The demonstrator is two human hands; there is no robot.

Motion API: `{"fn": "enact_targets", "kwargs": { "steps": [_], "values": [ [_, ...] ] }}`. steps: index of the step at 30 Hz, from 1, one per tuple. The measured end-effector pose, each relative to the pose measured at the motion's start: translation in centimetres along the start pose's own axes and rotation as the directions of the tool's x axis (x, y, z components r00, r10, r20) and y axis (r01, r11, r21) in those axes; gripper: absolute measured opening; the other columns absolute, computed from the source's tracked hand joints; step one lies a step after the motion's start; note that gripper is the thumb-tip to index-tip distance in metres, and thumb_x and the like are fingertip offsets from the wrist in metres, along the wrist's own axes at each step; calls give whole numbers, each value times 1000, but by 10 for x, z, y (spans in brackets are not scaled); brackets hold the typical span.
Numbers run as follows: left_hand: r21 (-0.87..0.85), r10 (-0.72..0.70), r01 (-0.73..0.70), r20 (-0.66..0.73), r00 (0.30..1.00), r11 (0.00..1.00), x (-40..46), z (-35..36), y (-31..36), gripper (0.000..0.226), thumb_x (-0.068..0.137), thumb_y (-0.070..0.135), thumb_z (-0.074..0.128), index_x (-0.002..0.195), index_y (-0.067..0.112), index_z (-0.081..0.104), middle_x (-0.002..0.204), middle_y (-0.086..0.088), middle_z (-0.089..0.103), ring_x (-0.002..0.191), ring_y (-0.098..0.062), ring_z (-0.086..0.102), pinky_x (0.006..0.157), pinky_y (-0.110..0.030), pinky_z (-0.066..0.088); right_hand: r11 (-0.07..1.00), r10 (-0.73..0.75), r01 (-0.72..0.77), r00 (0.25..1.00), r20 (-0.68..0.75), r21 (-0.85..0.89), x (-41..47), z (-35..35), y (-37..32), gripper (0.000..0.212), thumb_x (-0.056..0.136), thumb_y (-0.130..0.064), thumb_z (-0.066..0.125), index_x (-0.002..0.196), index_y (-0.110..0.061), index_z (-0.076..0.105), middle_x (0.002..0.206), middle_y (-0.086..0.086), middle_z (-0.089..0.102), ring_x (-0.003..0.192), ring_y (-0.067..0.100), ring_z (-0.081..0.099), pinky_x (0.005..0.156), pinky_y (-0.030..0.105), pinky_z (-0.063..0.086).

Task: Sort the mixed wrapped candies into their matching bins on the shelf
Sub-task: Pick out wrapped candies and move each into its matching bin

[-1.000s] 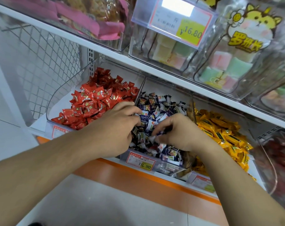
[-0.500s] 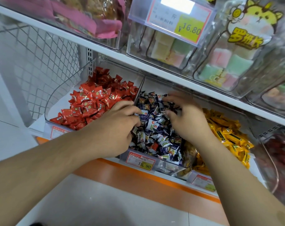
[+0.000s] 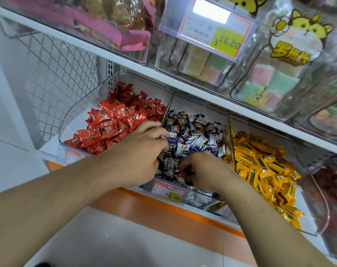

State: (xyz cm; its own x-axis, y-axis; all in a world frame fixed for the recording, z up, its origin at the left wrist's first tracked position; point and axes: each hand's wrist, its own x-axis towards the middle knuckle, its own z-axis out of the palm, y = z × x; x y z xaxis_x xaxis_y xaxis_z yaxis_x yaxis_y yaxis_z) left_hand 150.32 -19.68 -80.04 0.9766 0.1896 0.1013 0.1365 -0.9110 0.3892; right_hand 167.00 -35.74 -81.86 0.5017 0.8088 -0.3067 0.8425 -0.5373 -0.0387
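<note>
Lower shelf (image 3: 183, 97): three clear bins, red (image 3: 113, 120), dark blue (image 3: 194, 132), yellow candies (image 3: 263, 166). Both hands in middle bin (image 3: 183, 197). Left hand (image 3: 138, 157) curled into the blue pile, contents unclear. Right hand (image 3: 206, 170) fingertips pinch a stray red candy (image 3: 183, 174) near the front wall.

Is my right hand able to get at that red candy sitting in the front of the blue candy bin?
Probably yes. The right hand is already in the blue candy bin, fingertips at the red candy among the blue wrappers near the front. Nothing covers it; the left hand sits just beside it.
</note>
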Motion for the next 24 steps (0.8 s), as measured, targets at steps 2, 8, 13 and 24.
{"fn": "enact_targets", "kwargs": {
  "steps": [2,8,13,24],
  "values": [
    [-4,2,-2,2,1000,1000,0,0,-1,39,97,12,52,133,26,58,160,18,25,152,-9,-3,126,-33,15,1000,10,-10,1000,0,-18,2,1,1,41,83,-13,69,112,-42,70,106,-10,69,93,18,68,72,36,60],
    [0,24,-24,-10,1000,1000,0,1,-4,37,98,13,52,132,26,59,160,17,26,152,-9,-3,125,-33,17,1000,-2,2,1000,-22,21,0,-1,-1,31,80,-10,72,95,-37,72,86,-17,67,83,11,65,69,37,61],
    [12,48,-48,-34,998,999,0,0,-6,40,99,16,55,137,27,55,160,18,28,151,-6,1,126,-35,19,971,26,13,987,-157,240,-11,-18,-1,24,86,-14,78,98,-34,71,88,-17,67,84,5,63,79,34,58],
    [-70,121,-142,-243,963,987,-1,-14,10,28,91,44,73,119,42,68,111,25,67,106,3,56,103,-30,43,436,105,152,970,-218,887,-42,-47,-29,47,83,-4,83,122,-20,61,100,3,78,84,23,75,78,39,61]
  ]
}}
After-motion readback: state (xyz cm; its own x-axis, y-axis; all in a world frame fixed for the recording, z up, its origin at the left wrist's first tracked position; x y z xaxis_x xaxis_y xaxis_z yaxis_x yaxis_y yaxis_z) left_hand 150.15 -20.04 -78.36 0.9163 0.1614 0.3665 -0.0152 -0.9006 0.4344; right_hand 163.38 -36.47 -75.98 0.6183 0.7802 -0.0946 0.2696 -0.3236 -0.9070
